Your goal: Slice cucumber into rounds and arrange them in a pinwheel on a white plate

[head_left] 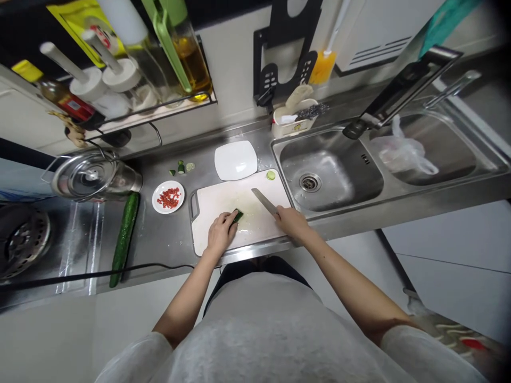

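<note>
Board (211, 199) is lying on the steel counter (159, 239), just left of the left basin (339, 178). The left hand (222, 232) is resting at the board's near middle, its fingers closing over a dark green piece (238, 215) and pinning it down; only the right end of the piece is showing. The right hand (292, 222) is gripping a knife (264, 201) at the board's right side — the handle is hiding inside the curled fingers. The blade is pointing to the far left and is lying clear of the piece. Both hands are working well apart, with wet marks showing on the board between them.

A pale slice (270, 175) is lying at the far right corner of the board. A white plate (235, 159) is sitting at the board's far edge; whether the two are touching cannot be told. Left of the board, a dish (155, 202) is holding red bits (168, 198), with green scraps (181, 167) lying beyond it. Farther left, a long cucumber (125, 231) is lying lengthwise, near end toward the counter's edge — a pot (90, 175) is standing by its far end. A bag (403, 151) is lying in the right basin (459, 157).
</note>
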The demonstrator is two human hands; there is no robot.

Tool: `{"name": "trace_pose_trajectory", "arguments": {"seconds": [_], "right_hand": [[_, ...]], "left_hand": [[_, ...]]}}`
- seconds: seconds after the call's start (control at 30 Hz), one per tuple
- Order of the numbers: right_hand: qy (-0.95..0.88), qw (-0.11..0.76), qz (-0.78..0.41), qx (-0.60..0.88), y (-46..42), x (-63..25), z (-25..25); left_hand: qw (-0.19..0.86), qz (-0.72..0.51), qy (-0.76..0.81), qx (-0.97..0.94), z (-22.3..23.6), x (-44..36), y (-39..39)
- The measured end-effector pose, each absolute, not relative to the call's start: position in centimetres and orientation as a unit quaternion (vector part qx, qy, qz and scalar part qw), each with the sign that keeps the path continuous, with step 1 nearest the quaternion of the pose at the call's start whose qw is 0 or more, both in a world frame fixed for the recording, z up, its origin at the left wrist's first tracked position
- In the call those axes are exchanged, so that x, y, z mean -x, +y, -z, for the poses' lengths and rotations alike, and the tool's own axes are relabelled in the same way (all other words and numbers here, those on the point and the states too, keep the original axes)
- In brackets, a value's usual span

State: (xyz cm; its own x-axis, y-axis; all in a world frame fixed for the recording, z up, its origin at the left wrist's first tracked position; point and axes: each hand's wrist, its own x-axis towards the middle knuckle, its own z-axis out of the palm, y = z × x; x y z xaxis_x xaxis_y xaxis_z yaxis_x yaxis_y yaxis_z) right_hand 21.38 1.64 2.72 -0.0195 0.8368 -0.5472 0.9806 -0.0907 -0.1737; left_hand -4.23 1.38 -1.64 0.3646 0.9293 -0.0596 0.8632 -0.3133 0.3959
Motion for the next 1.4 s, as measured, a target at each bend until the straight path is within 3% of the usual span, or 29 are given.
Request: {"name": "trace_pose_trajectory", "arguments": {"seconds": [0.6,1.4], "right_hand": [[0.707,0.141,0.317,-0.616,-0.7,-16.1,-4.6],[0.741,0.169,0.275,-0.589,-0.7,-15.0,-4.8]], "left_hand": [[0.158,-0.081,0.559,-0.810,2.1,4.4,1.2],[0.157,-0.141,0.534,-0.819,3.1,4.6,1.5]]}}
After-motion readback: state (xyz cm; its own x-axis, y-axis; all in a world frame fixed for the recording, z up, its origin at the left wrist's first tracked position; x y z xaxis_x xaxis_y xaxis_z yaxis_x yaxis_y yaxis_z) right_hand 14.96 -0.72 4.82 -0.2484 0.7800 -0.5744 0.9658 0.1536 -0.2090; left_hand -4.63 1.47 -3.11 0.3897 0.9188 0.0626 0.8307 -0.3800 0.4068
